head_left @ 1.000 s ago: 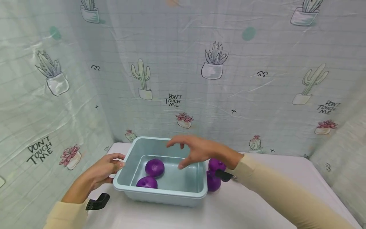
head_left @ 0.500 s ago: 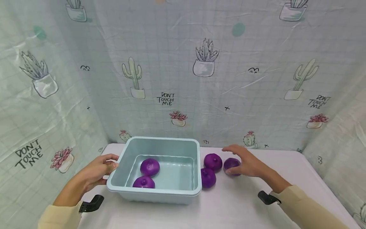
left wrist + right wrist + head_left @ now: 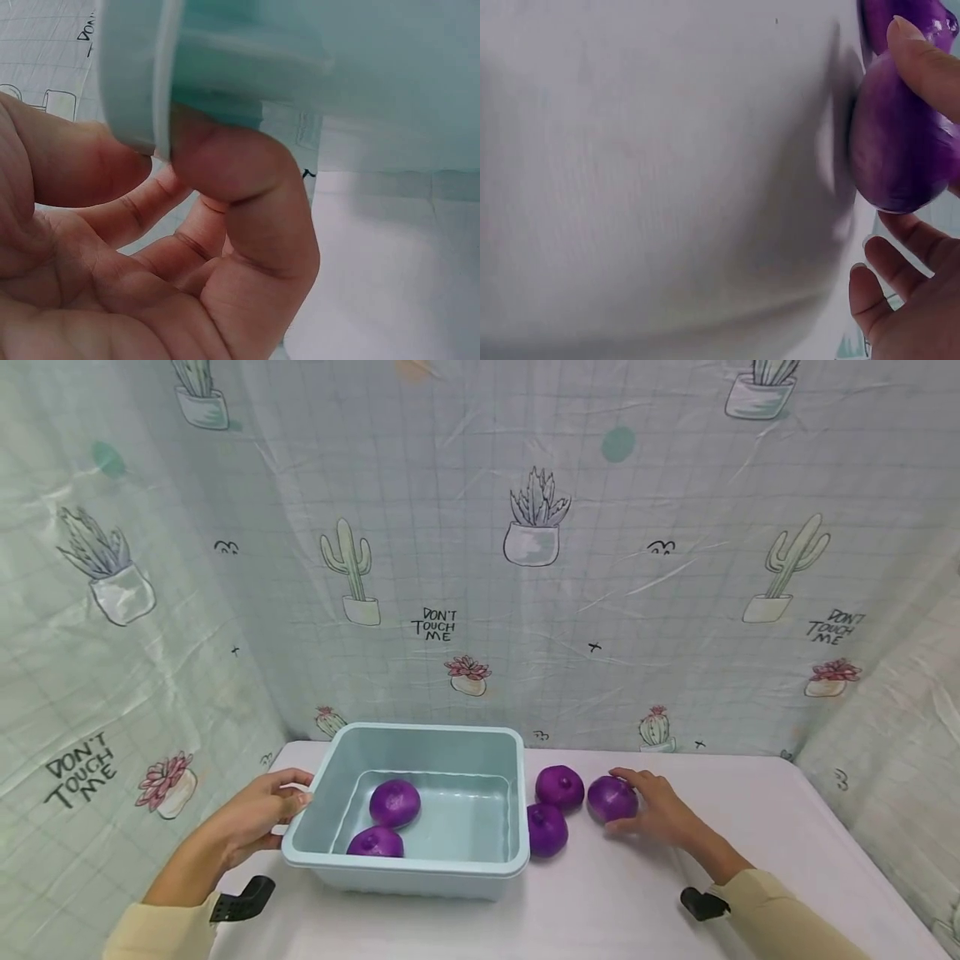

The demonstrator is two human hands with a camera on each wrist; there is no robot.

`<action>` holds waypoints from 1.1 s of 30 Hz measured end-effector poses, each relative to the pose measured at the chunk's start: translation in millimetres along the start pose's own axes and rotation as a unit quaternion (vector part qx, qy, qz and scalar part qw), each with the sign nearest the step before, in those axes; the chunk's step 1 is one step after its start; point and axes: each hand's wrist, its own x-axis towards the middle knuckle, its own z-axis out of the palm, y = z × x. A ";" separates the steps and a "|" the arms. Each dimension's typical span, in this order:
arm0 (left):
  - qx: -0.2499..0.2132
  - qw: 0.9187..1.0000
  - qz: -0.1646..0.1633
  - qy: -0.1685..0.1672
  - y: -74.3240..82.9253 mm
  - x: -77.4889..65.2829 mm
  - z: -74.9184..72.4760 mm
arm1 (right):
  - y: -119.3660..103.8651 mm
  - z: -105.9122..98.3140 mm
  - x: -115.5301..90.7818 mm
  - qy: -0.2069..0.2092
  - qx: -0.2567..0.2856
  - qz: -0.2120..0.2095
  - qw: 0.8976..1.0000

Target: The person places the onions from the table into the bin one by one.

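Observation:
My left hand (image 3: 258, 814) pinches the left rim of a pale blue plastic bin (image 3: 420, 866). In the left wrist view the thumb and a bent finger (image 3: 259, 202) sit on either side of that rim (image 3: 135, 75). Two round purple onions, one at the back (image 3: 395, 802) and one in front (image 3: 377, 841), lie in the bin's left half. Right of the bin, my right hand (image 3: 663, 814) has thumb and fingers around another purple onion (image 3: 611, 799), which is on the table. The right wrist view shows the thumb (image 3: 926, 64) over this onion (image 3: 900, 142).
Two more purple onions, one behind (image 3: 559, 787) and one in front (image 3: 547, 830), stand between the bin and the held onion. The front one is right beside the bin's wall. A white table (image 3: 600, 910) lies beneath, with a cactus-print curtain (image 3: 465, 568) at the back and sides.
My right hand has moved from above the bin to the right, down to the rightmost onion, and has closed around it. The left hand stays at the bin's rim. The head view has shifted slightly.

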 end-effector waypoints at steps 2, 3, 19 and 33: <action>-0.001 1.000 -0.002 0.001 -0.6 0.1 0.7 | 0.9 3.3 0.5 -0.004 0.007 0.007 1.000; -0.001 1.000 -0.004 0.003 -0.9 0.1 0.9 | 1.1 4.6 0.9 -0.004 0.012 0.012 1.000; -0.001 1.000 -0.004 0.006 -2.4 -3.3 1.3 | -16.9 -9.2 -3.6 0.018 0.048 -0.002 0.999; 0.017 1.000 -0.006 0.015 0.5 0.1 1.9 | -66.1 -47.8 -9.8 0.002 0.075 -0.082 0.994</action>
